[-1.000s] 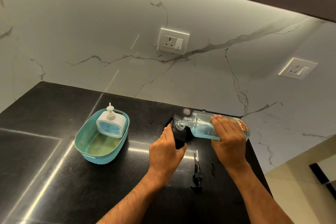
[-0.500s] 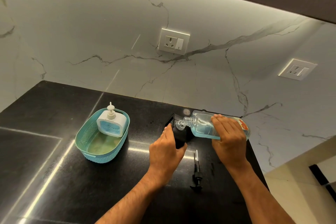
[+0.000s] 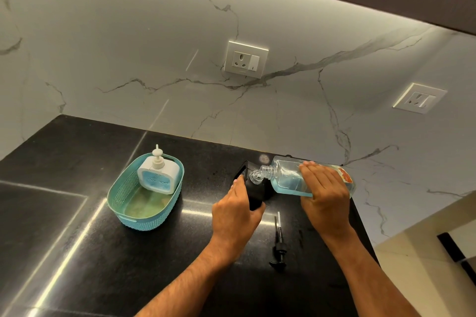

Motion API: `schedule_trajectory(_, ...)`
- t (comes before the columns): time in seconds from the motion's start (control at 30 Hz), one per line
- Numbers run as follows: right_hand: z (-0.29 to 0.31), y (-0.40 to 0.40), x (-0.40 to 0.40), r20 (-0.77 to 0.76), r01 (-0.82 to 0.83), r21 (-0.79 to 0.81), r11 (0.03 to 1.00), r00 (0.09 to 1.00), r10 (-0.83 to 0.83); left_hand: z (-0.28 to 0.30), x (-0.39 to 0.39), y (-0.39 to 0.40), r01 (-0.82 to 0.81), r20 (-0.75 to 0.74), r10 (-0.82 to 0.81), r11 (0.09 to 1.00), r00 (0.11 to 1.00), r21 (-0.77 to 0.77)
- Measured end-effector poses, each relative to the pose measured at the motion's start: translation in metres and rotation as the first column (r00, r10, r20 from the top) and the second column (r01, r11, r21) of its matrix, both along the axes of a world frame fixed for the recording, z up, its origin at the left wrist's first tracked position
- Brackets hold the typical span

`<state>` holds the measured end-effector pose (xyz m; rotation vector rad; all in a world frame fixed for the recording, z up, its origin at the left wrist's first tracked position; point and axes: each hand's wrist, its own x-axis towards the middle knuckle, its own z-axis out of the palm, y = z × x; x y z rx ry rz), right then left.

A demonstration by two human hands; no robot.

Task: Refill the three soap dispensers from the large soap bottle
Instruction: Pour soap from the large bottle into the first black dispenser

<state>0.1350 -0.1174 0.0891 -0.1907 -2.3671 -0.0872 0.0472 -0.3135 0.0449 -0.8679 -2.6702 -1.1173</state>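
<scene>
While both hands grip, left hand (image 3: 235, 211) steadies black dispenser (image 3: 253, 194), right hand (image 3: 324, 198) tips soap bottle (image 3: 286, 177) near counter edge (image 3: 360, 216).

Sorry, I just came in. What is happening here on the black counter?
A person is refilling a black soap dispenser. The left hand steadies it while the right hand tips a clear plastic bottle of blue soap, its neck at the dispenser's opening. The black pump head lies on the dark stone counter. A white and blue dispenser stands in a teal plastic basket.
</scene>
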Motion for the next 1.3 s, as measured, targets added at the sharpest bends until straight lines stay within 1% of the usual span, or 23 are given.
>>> schedule_trajectory(0.87,-0.0006,-0.0027,-0.0021,0.01,-0.006,0.003,1.0,1.0,0.006,-0.0011,-0.0023,-0.0023,-0.003,0.001,0.003,1.0,1.0,-0.007)
schedule_trajectory(1.3,-0.001,-0.0027,-0.0044,0.011,-0.002,0.009,1.0,1.0,0.002,-0.0006,-0.0043,-0.0037,0.007,0.005,-0.007,1.0,1.0,0.014)
